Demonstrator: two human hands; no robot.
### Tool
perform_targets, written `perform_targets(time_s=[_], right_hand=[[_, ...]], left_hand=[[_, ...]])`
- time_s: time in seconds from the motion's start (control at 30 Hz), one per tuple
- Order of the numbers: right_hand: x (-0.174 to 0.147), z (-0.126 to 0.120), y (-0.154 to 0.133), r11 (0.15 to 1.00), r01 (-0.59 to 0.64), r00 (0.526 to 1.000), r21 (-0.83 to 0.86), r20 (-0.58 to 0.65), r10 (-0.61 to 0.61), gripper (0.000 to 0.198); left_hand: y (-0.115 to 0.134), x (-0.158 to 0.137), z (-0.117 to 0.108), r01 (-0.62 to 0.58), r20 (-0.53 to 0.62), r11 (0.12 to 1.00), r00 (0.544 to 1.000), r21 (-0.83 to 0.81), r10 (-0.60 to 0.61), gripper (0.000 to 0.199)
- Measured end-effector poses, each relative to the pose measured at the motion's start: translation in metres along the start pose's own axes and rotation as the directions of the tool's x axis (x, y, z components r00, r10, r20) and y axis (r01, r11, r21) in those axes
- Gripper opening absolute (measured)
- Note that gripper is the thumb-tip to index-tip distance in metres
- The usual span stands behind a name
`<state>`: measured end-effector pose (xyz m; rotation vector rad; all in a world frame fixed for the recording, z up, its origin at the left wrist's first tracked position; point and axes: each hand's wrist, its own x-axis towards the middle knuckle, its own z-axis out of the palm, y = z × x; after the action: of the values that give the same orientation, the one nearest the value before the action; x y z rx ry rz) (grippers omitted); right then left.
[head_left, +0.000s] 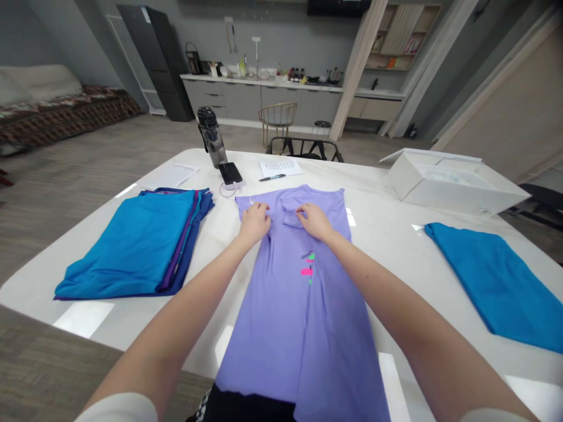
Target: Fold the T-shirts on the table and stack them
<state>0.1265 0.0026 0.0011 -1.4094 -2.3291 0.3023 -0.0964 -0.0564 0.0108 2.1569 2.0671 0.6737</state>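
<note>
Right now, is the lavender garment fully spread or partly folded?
Partly folded: the lavender garment has a side flap partly covering its print.

Over at the glossy white bench point(382, 228), a bare left-hand grip point(255, 223) and right-hand grip point(315, 221) are both touching a lavender fabric garment point(281, 310).

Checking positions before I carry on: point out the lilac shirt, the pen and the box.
Lilac shirt point(290, 306), head view: plain cloth below the coloured print.
Pen point(272, 177), head view: middle of the barrel.
Box point(448, 196), head view: outside of its near wall.
</note>
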Motion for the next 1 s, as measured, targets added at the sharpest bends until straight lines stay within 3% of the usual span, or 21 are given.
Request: perform_targets(time_s=[0.2, 0.33, 0.47, 0.77, 0.87, 0.93, 1.0], right_hand=[[0.091, 0.032, -0.004, 0.998, 0.035, 0.997, 0.053, 0.071, -0.039, 0.027], [0.130, 0.046, -0.007, 0.996, -0.011, 0.994, -0.084, 0.109, 0.020, 0.038], [0.151, 0.052, 0.004, 0.981, 0.006, 0.989, -0.192, 0.143, 0.022, 0.040], [0.164, 0.049, 0.014, 0.984, 0.076, 0.988, -0.160, 0.142, -0.053, 0.021], [0.163, 0.042, 0.014, 0.993, 0.073, 0.994, -0.097, 0.087, -0.065, 0.021], [0.162, 0.035, 0.015, 0.998, 0.051, 0.998, -0.030, 0.034, -0.050, 0.021], [0.160, 0.027, 0.019, 0.999, 0.021, 1.000, 0.046, -0.020, -0.020, 0.021]], left_hand=[[-0.040, 0.059, 0.012, 0.016, 0.020, 0.975, 1.000, 0.221, -0.021, 0.041], [-0.051, 0.082, 0.015, -0.011, 0.045, 0.951, 0.999, 0.309, -0.003, 0.039], [-0.057, 0.092, 0.014, 0.001, 0.065, 0.955, 0.998, 0.297, -0.021, 0.035], [-0.077, 0.089, 0.005, 0.068, 0.084, 0.917, 0.990, 0.393, -0.109, 0.028], [-0.077, 0.093, -0.018, 0.133, 0.101, 0.959, 0.981, 0.252, -0.163, 0.027], [-0.069, 0.098, -0.039, 0.200, 0.124, 0.979, 0.971, 0.026, -0.202, 0.028], [-0.051, 0.104, -0.060, 0.256, 0.121, 0.933, 0.965, -0.253, -0.232, 0.030]])
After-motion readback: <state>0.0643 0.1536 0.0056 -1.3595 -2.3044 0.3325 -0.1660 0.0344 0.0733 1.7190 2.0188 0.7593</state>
